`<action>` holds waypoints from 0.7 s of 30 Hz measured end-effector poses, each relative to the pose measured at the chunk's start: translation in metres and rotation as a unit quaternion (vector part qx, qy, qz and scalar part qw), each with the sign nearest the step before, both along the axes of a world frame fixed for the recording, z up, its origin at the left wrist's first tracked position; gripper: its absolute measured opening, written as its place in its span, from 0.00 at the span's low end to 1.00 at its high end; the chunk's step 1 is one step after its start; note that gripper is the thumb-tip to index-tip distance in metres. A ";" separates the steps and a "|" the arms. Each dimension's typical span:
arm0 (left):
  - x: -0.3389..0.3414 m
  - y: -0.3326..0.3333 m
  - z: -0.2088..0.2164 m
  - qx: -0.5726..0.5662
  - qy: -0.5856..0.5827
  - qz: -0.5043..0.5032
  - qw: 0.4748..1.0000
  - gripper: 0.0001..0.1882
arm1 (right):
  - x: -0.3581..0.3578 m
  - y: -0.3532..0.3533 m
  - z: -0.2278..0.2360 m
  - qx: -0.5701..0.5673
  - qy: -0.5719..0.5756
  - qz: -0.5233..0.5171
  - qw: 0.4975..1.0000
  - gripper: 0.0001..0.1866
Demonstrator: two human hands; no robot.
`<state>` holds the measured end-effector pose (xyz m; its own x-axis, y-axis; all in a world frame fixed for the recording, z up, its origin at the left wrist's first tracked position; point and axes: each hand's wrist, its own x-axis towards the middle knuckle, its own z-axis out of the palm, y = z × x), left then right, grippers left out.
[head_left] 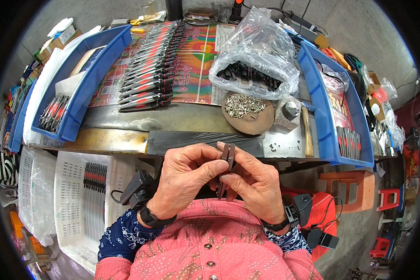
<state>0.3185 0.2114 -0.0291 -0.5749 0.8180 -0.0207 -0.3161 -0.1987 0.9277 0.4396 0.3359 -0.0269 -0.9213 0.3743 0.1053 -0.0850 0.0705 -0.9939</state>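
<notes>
In front of my chest, both hands pinch one slim dark two-part piece, held nearly upright, its two long halves lying side by side. My left hand grips it between thumb and fingers from the left. From the right, the thumb and fingers of my right hand close on it lower down. Its exact kind is not plain, and the fingers cover part of it. Beyond the hands, a round brown dish holds many small silvery pins. A long row of grey, black and red handle-like pieces lies on the bench.
Blue trays with similar pieces flank the bench. A plastic bag of dark parts lies behind the dish. A hammer with a wooden handle rests beside a metal block. At lower left stands a white crate; an orange stool is at right.
</notes>
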 end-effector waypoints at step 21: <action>-0.002 0.000 -0.001 -0.005 0.000 -0.003 1.000 0.05 | -0.001 0.000 -0.001 -0.012 -0.011 0.008 1.000 0.25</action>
<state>0.3166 0.2112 -0.0300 -0.5699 0.8212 -0.0291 -0.3167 -0.1868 0.9299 0.4388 0.3358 -0.0282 -0.9289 0.3624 0.0760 -0.0635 0.0462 -0.9969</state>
